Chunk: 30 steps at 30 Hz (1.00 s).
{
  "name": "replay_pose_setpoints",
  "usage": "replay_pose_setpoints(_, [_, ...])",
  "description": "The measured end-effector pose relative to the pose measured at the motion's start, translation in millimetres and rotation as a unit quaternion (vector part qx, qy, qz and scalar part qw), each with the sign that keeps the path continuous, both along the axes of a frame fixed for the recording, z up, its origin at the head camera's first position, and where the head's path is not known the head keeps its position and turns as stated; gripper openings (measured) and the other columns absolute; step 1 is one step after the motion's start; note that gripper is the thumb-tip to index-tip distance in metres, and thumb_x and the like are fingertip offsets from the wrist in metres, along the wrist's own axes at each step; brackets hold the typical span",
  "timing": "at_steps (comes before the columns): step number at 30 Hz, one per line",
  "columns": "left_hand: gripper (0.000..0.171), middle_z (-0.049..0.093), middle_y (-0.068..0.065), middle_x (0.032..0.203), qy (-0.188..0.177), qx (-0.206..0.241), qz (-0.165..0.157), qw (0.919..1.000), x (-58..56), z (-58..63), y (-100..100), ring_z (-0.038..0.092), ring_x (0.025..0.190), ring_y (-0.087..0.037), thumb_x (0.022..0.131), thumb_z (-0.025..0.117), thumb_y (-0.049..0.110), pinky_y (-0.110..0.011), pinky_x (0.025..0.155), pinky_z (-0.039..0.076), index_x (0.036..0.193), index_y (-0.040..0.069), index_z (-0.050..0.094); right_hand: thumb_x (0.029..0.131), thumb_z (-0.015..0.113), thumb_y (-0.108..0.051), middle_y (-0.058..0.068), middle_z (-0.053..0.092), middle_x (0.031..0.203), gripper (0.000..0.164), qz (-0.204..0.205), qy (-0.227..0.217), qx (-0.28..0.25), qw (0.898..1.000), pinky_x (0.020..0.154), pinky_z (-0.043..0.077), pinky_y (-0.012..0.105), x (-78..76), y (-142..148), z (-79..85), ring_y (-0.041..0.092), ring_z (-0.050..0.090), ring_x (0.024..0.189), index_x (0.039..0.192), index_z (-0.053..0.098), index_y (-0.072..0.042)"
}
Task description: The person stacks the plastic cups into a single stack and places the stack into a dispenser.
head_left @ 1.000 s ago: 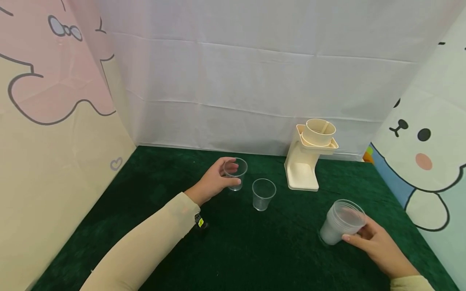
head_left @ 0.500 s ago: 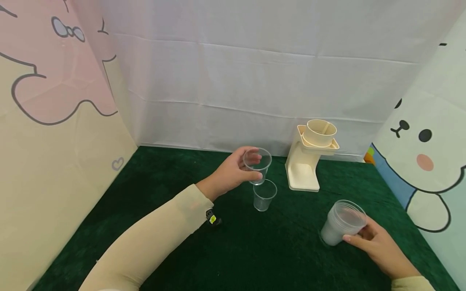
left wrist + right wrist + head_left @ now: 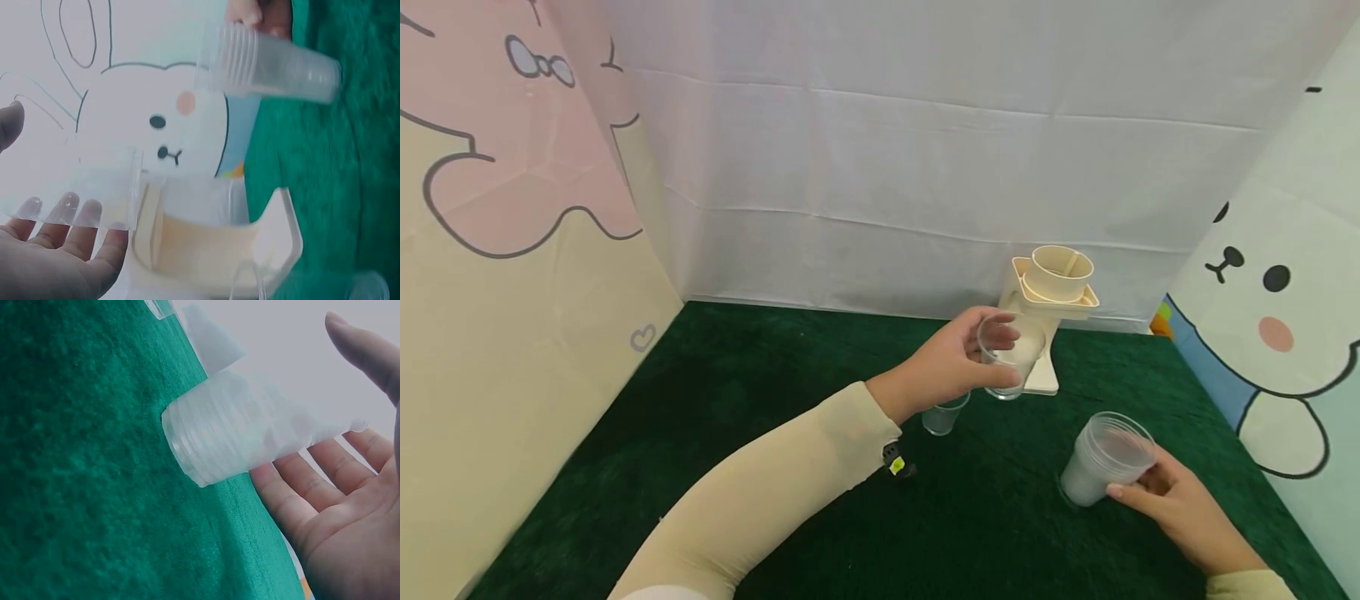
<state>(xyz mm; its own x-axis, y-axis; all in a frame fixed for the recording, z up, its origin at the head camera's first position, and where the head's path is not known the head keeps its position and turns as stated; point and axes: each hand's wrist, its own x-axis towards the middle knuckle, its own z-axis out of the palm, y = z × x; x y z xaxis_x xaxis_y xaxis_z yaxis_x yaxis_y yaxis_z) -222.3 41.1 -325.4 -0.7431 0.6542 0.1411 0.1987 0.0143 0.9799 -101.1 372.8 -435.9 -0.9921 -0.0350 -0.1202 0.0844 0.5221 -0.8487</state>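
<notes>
A clear plastic cup (image 3: 1013,354) is in the left hand (image 3: 946,360), thumb on its near side and fingers curled around the far side, rim upward. It looks raised off the bench (image 3: 985,517), which is covered in green cloth.

The right hand (image 3: 1187,508) grips a stack of nested clear cups (image 3: 1101,462), its thumb on the near side and fingers behind. The stack leans with its rims toward that hand; whether its base touches the cloth I cannot tell.

Below the left hand, a second clear cup (image 3: 942,419) stands on the bench, its upper part mostly hidden by that hand.

Just beyond the left hand's cup is a cream stand (image 3: 1051,308), partly covered by it, with a round cream holder (image 3: 1047,283) on top. A small black device (image 3: 893,458) with a yellow-green mark sits at the left sleeve's cuff. A white hanging (image 3: 880,167) rises beyond both hands.
</notes>
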Motion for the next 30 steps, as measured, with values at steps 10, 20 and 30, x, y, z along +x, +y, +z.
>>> replay_pose_setpoints(10, [0.067, 0.059, 0.012, 0.134, 0.031, -0.001, -0.054, 0.9981, 13.4, 0.1, 34.9, 0.053, 0.125, -0.002, 0.092, 0.08, 0.019, -0.024, 0.103, 0.046, 0.15, 0.02, 0.046, 0.102, 0.069, -0.025, 0.022, 0.044, 0.149, 0.072, 0.007, 0.011, -0.02, 1.0, 0.084, 0.056, 0.025, -1.7, 0.8, -2.2, -0.004, 0.058, 0.109, 0.157, 0.029, -0.001])
replay_pose_setpoints(20, [0.068, 0.06, 0.012, 0.133, 0.029, -0.024, -0.072, 0.9967, 22.4, 0.9, 63.2, 0.052, 0.125, 0.0, 0.092, 0.08, 0.018, -0.02, 0.103, 0.044, 0.15, 0.019, 0.046, 0.102, 0.068, -0.021, 0.007, 0.051, 0.14, 0.07, 0.014, 0.018, -0.03, 0.999, 0.083, 0.057, 0.027, -0.3, 2.2, -3.3, -0.003, 0.059, 0.109, 0.156, 0.028, 0.002])
replay_pose_setpoints(30, [0.067, 0.058, 0.019, 0.133, 0.036, -0.059, -0.078, 0.9946, 32.0, 0.9, 89.4, 0.052, 0.12, 0.006, 0.092, 0.08, 0.023, -0.017, 0.102, 0.043, 0.15, 0.026, 0.046, 0.104, 0.065, -0.021, 0.031, 0.041, 0.148, 0.077, 0.008, -0.004, -0.01, 1.0, 0.079, 0.057, 0.026, -0.4, 6.2, -5.2, -0.004, 0.059, 0.103, 0.16, 0.018, 0.004])
